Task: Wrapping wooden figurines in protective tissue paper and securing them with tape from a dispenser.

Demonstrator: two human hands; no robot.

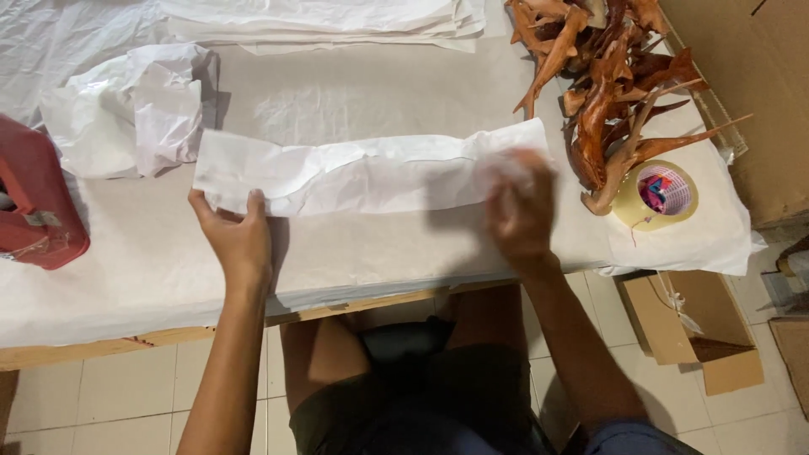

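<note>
Wrapped bundle: a long, crumpled white paper bundle lies crosswise at the centre of the surface, which is covered in white paper sheeting; whatever is inside cannot be seen.
Left hand: the left hand sits at the bundle's 9 o'clock end, fingers spread and half open, thumb and forefinger touching the lower corner of the paper without closing round it.
Right hand: the right hand is at the bundle's 3 o'clock end, blurred by motion; its fingers lie on the paper there, but whether they pinch it or only press cannot be told.
Hands together: well apart, one at each end of the bundle.
Crumpled paper: a loose wad of white paper lies at 10 o'clock from the bundle.
Paper stack: flat white sheets at 12 o'clock, cut off by the top edge.
Wooden carvings: a pile of reddish-brown pointed carvings at 2 o'clock; their exact shape is hard to make out.
Tape roll: a clear tape roll at 3 o'clock, just beside the carvings.
Red object: a red object at 9 o'clock, cut off by the left edge.
Cardboard box: an open box on the tiled floor at 4 o'clock.
</note>
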